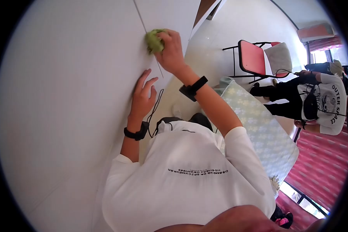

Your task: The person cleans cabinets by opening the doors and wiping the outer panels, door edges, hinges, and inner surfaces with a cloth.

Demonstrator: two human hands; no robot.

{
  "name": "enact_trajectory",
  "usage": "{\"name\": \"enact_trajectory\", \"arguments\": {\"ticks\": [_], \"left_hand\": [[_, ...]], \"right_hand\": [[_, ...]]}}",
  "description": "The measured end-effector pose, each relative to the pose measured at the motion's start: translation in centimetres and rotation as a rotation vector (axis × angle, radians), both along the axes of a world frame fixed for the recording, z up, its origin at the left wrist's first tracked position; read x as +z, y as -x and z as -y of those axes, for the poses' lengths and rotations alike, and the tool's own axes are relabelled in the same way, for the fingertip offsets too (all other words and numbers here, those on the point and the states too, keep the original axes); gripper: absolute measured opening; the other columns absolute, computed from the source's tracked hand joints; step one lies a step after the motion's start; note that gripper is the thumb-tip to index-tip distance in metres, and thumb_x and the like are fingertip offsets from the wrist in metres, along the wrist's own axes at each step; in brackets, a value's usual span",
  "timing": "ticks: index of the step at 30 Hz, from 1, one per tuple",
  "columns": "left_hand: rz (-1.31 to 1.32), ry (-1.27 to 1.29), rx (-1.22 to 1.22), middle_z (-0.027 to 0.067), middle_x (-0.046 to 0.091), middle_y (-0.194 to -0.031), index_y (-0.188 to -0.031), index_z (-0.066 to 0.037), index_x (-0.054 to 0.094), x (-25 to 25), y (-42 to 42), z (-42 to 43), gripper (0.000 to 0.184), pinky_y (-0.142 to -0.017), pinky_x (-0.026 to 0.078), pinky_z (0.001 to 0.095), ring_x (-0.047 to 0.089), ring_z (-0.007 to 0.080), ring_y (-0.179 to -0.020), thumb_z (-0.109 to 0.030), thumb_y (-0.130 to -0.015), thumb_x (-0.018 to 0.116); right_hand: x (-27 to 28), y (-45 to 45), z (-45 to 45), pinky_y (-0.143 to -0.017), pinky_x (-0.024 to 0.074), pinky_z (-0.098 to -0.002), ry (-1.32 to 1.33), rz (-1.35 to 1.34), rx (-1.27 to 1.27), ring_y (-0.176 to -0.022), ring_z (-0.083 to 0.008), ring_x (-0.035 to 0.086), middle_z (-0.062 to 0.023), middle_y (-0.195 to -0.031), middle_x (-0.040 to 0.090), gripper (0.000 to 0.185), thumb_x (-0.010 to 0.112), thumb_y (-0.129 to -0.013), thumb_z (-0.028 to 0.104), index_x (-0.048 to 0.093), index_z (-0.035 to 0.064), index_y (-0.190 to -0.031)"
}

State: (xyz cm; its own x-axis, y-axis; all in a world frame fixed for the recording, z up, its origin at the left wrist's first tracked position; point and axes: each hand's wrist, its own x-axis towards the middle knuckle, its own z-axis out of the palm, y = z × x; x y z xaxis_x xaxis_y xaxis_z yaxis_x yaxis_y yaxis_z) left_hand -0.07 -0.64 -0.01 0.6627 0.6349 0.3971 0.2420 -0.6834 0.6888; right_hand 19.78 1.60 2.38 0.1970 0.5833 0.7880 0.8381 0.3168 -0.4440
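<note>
A crumpled green cloth is bunched under the fingers of my right hand. My right hand is closed on it and presses it against the white panel, beside a thin dark seam. Lower down, my left hand has its fingers spread, the tips at or near the panel's surface; whether they touch it I cannot tell. Nothing shows in my left hand. Each wrist wears a black band.
To the right stands a red folding chair with a pale cloth over it. A table with a flowered cover is beside my right arm. Another person in a white shirt stands at the far right, near red curtains.
</note>
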Motion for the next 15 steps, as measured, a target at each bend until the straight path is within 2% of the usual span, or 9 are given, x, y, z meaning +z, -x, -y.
{"name": "enact_trajectory", "arguments": {"ticks": [1,3,4,8,10,12,14,15], "left_hand": [[-0.086,-0.050,0.005,0.0151,0.047,-0.142,-0.114,-0.003,0.064,0.8,2.2,-2.8,0.030,-0.105,0.042,0.0425,0.046,0.0346,-0.131,0.005,-0.086,0.055],[-0.087,-0.073,-0.006,0.0168,0.049,-0.140,-0.112,-0.002,0.064,0.1,0.3,-2.9,0.030,-0.106,0.042,0.0422,0.047,0.0356,-0.130,0.006,-0.085,0.054],[-0.016,-0.052,-0.005,0.0168,0.049,-0.140,-0.112,-0.002,0.064,-0.9,-2.4,-2.1,0.030,-0.106,0.042,0.0422,0.047,0.0356,-0.130,0.006,-0.085,0.054],[-0.005,-0.187,0.066,0.0187,0.049,-0.139,-0.110,-0.002,0.065,-0.4,-3.2,-2.8,0.029,-0.106,0.043,0.0421,0.048,0.0359,-0.130,0.006,-0.084,0.055],[-0.017,-0.255,0.093,0.0189,0.048,-0.140,-0.109,-0.003,0.066,0.8,-2.8,-2.3,0.028,-0.105,0.043,0.0421,0.048,0.0361,-0.129,0.005,-0.085,0.056],[0.079,-0.369,0.197,0.0201,0.048,-0.139,-0.108,-0.002,0.068,2.9,-2.8,-1.8,0.026,-0.101,0.047,0.0422,0.050,0.0351,-0.128,0.005,-0.086,0.056],[0.109,-0.358,0.273,0.0196,0.049,-0.138,-0.109,-0.001,0.067,4.4,-3.3,-1.4,0.026,-0.101,0.047,0.0417,0.051,0.0341,-0.127,0.004,-0.087,0.056],[0.155,-0.347,0.335,0.0191,0.050,-0.137,-0.110,-0.001,0.067,4.8,-3.6,-0.9,0.025,-0.100,0.048,0.0412,0.051,0.0332,-0.127,0.003,-0.088,0.055]], "right_hand": [[-1.3,1.7,-3.1,-0.096,0.0383,-0.0471,-0.050,-0.086,0.005,-0.108,-0.0395,0.047,-0.0203,-0.122,0.049,0.055,0.069,-0.076,0.005,0.048,0.0057,-0.126],[-3.3,-1.2,-3.8,-0.087,0.0395,-0.0467,0.010,-0.184,-0.146,-0.102,-0.0378,0.048,-0.0173,-0.118,0.052,0.046,0.071,-0.076,0.009,0.054,0.0039,-0.118],[-3.1,-4.7,-3.2,-0.083,0.0398,-0.0465,0.093,0.060,-0.224,-0.099,-0.0373,0.049,-0.0162,-0.115,0.053,0.044,0.069,-0.079,0.013,0.052,0.0020,-0.118],[-3.2,-7.8,-4.0,-0.082,0.0398,-0.0455,0.160,0.030,-0.106,-0.098,-0.0357,0.050,-0.0152,-0.112,0.053,0.048,0.068,-0.081,0.018,0.049,0.0026,-0.122],[-2.7,-9.8,-3.6,-0.081,0.0401,-0.0435,0.236,0.144,-0.058,-0.099,-0.0334,0.051,-0.0136,-0.110,0.053,0.047,0.068,-0.081,0.024,0.050,0.0053,-0.121],[-1.4,-12.9,-4.2,-0.079,0.0398,-0.0412,0.243,0.300,-0.041,-0.099,-0.0317,0.052,-0.0109,-0.109,0.054,0.055,0.073,-0.077,0.034,0.051,0.0104,-0.122],[-0.1,-16.5,-5.8,-0.074,0.0406,-0.0435,0.128,0.360,-0.057,-0.094,-0.0332,0.055,-0.0106,-0.102,0.056,0.054,0.073,-0.078,0.036,0.052,0.0106,-0.121],[0.9,-18.4,-6.4,-0.079,0.0448,-0.0460,0.358,0.333,-0.130,-0.098,-0.0371,0.059,-0.0151,-0.108,0.061,0.059,0.069,-0.083,0.037,0.049,0.0068,-0.129]]}}
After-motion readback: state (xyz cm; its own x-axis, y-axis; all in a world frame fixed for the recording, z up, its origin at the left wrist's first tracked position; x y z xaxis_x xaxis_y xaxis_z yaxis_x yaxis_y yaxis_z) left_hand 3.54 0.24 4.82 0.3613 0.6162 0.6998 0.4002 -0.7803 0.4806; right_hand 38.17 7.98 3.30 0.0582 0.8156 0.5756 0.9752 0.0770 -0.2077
